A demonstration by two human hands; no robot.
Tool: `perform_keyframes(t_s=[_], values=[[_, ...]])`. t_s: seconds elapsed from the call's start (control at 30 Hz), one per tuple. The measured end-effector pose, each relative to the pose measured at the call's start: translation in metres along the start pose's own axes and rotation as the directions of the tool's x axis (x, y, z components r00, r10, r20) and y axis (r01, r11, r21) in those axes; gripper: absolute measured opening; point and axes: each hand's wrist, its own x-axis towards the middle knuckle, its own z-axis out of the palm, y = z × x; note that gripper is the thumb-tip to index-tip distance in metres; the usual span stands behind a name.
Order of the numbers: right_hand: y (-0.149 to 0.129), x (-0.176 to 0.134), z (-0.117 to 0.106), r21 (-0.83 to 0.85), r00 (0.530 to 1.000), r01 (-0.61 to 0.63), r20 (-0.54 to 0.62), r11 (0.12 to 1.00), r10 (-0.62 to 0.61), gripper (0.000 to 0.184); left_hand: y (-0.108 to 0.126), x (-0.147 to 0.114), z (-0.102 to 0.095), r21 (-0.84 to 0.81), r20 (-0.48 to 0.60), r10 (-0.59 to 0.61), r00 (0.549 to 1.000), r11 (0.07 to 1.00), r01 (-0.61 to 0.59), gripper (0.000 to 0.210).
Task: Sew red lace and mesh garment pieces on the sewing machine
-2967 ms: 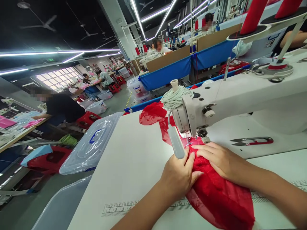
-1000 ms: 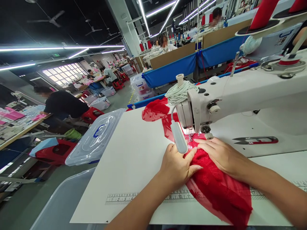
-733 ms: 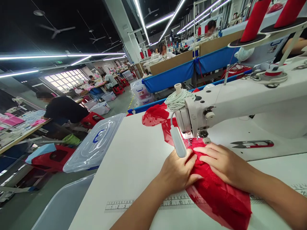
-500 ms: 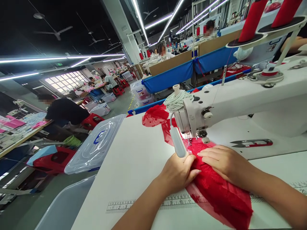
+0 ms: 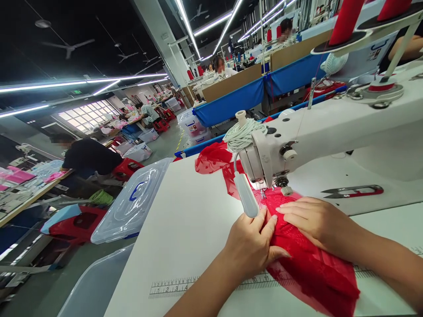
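A sheer red lace fabric lies on the white sewing table, running beneath the presser foot of a white sewing machine. My left hand rests at the fabric's left edge close to the foot, index finger pointing forward and thumb stretched out over the cloth. Flat on the fabric's right side lies my right hand, its fingers extended toward the needle area. More red fabric is bunched behind the machine head. A pale grey paddle-shaped piece hangs just above my left fingertips.
Thread snips lie under the machine arm. A ruler strip runs along the table front. Clear plastic boxes with a lid stand at the left. Red thread cones rise at upper right. Several people sit at other stations.
My left thumb has spread away from the fingers, and the fingertips sit slightly nearer the foot. The right hand still lies flat on the cloth. The view has shifted a little.
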Motion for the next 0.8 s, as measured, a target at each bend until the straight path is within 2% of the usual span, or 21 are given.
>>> perform_keyframes(t_s=[0.17, 0.37, 0.53, 0.67, 0.8], values=[[0.001, 0.0, 0.001, -0.018, 1.0, 0.026, -0.004, 1.0, -0.026, 0.033, 0.002, 0.003, -0.001, 0.034, -0.062, -0.011, 0.998, 0.999, 0.013, 0.079], [0.002, 0.004, 0.0, -0.064, 0.999, 0.034, -0.027, 0.997, -0.036, 0.032, 0.0, 0.002, 0.003, 0.058, -0.018, -0.027, 0.999, 0.998, 0.028, 0.073], [0.006, 0.006, 0.002, -0.072, 0.999, 0.029, -0.023, 0.997, -0.031, 0.032, -0.003, 0.003, 0.007, 0.065, -0.052, -0.039, 0.998, 0.997, 0.043, 0.072], [0.01, 0.003, 0.005, -0.055, 1.0, 0.031, 0.007, 0.998, -0.03, 0.03, -0.006, 0.003, 0.008, 0.076, 0.005, -0.065, 0.998, 0.995, 0.064, 0.072], [0.007, 0.0, 0.006, -0.001, 0.999, -0.003, -0.04, 1.0, 0.003, 0.038, -0.009, 0.005, 0.008, 0.047, -0.05, -0.052, 0.997, 0.997, 0.055, 0.078]])
